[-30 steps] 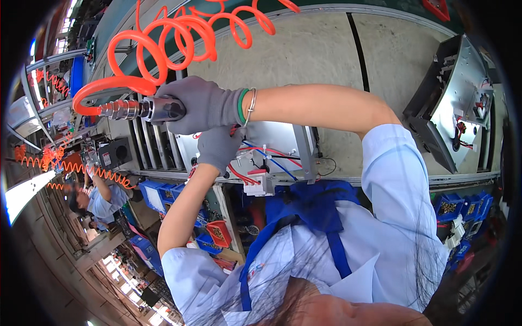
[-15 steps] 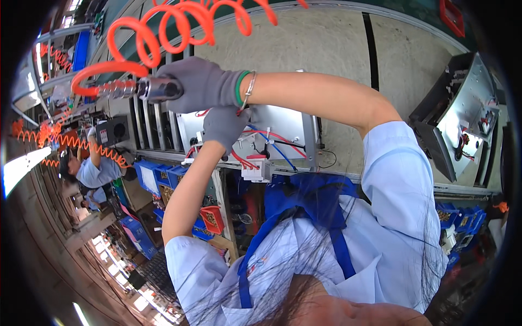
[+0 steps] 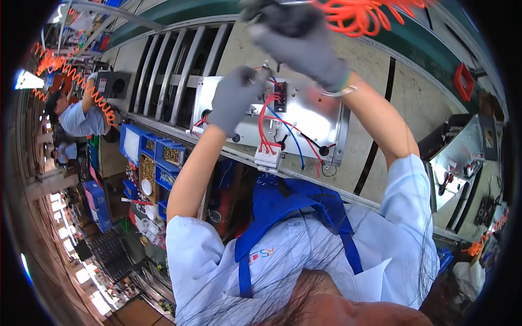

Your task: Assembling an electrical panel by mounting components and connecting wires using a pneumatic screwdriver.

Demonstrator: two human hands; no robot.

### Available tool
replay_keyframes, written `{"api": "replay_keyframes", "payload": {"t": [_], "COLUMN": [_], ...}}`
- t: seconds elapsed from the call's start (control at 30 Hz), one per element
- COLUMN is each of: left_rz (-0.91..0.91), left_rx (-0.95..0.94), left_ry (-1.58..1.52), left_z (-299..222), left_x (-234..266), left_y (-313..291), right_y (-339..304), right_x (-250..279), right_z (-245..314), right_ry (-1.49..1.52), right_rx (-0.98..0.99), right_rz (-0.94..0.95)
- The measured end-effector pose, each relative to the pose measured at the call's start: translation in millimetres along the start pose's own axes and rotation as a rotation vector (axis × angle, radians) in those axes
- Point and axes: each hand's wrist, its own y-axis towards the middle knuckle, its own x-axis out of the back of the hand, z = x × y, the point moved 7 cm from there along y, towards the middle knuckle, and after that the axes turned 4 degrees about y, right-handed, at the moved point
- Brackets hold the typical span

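Observation:
A silver metal panel (image 3: 321, 111) lies on the bench in front of me, with red, blue and black wires running over it. My left hand (image 3: 235, 100), in a grey glove, is over the panel's left half. Its fingertips are pinched beside a black terminal block (image 3: 280, 96); what they hold, if anything, is too small to make out. Red wires lead from that block to a white circuit breaker (image 3: 267, 157) at the panel's near edge. Beyond the panel, my gloved right hand (image 3: 304, 51) is raised and smeared by motion, wrapped round a dark air tool (image 3: 285, 19).
An orange coiled hose (image 3: 364, 16) hangs at the top. Metal rollers (image 3: 185, 76) lie left of the panel. Blue bins (image 3: 166, 155) of small parts stand below the bench's left side. Another metal assembly (image 3: 454, 163) sits at right. A co-worker (image 3: 81, 114) is at far left.
My right hand has swung from the left, over the panel, up to the far side with the air tool. The coiled hose has moved right. My left hand has shifted slightly, and more of the panel shows.

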Motion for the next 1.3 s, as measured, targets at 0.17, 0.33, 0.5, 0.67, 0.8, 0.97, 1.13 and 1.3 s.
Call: {"api": "replay_keyframes", "payload": {"t": [0.17, 0.33, 0.5, 0.67, 0.8, 0.97, 1.13, 1.3], "left_rz": [0.349, 0.295, 0.330, 0.327, 0.271, 0.527, 0.194, 0.014], "left_rx": [0.235, 0.212, 0.129, 0.107, 0.038, 0.023, -0.212, -0.803], "left_ry": [-1.529, -1.567, -1.517, -1.513, -1.452, -1.426, -0.845, 0.387], "left_z": [57.9, 29.8, 34.4, 28.6, 29.1, 30.2, 39.3, 34.4], "left_x": [-8.3, -14.6, -13.4, -8.8, 0.9, -5.1, 17.7, 10.0], "left_y": [-35.0, -55.2, -56.8, -61.6, -59.6, -53.7, -22.6, 8.3], "right_y": [-25.0, -60.0, -70.9, -76.6, -79.1, -79.1, -87.4, -113.8], "right_x": [20.1, 25.3, 8.3, -2.0, -5.1, -0.2, 8.8, 1.2], "right_z": [90.5, 122.1, 128.8, 132.6, 129.4, 128.1, 135.2, 109.0], "right_ry": [0.500, 0.356, 0.507, 0.401, 0.410, 0.429, 0.287, -0.100], "right_rx": [-0.073, 0.071, 0.147, 0.170, 0.146, 0.169, 0.237, 0.044], "right_rz": [-0.107, -0.282, -0.093, -0.175, -0.237, -0.275, -0.347, -0.419]}}
